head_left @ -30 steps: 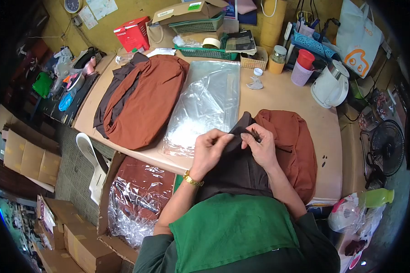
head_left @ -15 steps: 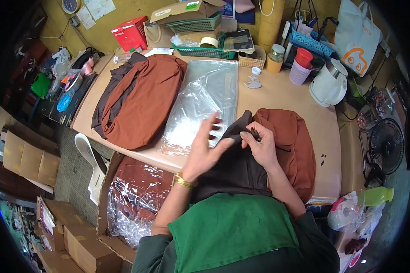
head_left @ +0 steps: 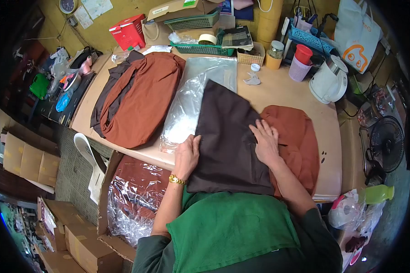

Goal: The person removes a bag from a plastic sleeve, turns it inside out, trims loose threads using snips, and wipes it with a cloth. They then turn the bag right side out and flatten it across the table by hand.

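A dark brown cloth piece [head_left: 228, 136] lies spread at the table's front edge, over part of the clear plastic bags [head_left: 182, 109]. At its left edge my left hand [head_left: 187, 156] pinches the cloth, a gold watch on the wrist. My right hand [head_left: 265, 142] lies on its right edge, fingers stretched out. A rust-coloured bag [head_left: 296, 145] sits to the right, partly behind my right hand and forearm. Another rust-coloured piece [head_left: 143, 102] with dark brown cloth under it lies at the table's left.
Green baskets [head_left: 200, 49], a red box [head_left: 128, 32], a glass jar [head_left: 274, 54], a red cup [head_left: 303, 53] and a white kettle [head_left: 329, 79] stand along the back. Left of my lap, a carton [head_left: 105, 200] holds plastic-wrapped rust items. A fan [head_left: 386, 145] is at the right.
The dark brown cloth, bunched up before, is now opened out flat. My left hand has come back to its left edge, and my right hand has let go of its pinch and spread out.
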{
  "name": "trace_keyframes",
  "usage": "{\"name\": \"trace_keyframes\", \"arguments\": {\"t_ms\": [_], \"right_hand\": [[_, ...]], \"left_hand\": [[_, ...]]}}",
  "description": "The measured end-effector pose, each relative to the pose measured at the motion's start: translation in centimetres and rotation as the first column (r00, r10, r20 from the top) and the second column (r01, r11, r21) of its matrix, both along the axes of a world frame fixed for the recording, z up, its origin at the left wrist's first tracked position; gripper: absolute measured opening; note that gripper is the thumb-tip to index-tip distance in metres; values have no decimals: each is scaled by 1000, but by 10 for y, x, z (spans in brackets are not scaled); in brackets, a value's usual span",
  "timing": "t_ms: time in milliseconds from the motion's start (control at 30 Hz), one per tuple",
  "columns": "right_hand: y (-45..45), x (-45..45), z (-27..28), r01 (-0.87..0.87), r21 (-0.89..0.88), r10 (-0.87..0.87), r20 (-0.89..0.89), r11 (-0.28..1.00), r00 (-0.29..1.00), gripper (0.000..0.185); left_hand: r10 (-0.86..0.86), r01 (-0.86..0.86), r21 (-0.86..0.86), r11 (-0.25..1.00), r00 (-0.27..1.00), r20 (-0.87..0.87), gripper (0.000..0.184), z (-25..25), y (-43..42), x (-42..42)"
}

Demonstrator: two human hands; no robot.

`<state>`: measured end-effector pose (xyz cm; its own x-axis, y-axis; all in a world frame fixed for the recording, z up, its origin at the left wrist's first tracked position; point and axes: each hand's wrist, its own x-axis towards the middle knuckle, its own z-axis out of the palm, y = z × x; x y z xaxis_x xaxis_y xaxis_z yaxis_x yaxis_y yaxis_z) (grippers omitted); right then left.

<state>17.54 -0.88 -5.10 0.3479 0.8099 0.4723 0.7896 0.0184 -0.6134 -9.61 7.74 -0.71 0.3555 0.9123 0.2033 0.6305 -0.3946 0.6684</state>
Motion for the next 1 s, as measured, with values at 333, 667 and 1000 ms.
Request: {"name": "trace_keyframes", "arguments": {"t_ms": [333, 667, 1000], "right_hand": [[4, 116, -3, -38, -270, 133, 343, 962, 930, 54], [34, 5, 79, -143, -233, 171, 106, 962, 980, 26], [20, -16, 37, -43, -396, 33, -30, 917, 999, 33]], "left_hand": [[219, -215, -41, 976, 960, 175, 33, -21, 43, -49], [-76, 92, -193, 977, 993, 89, 88, -21, 26, 67], [-253, 420, -555, 718, 900, 354, 27, -22, 38, -3]]}}
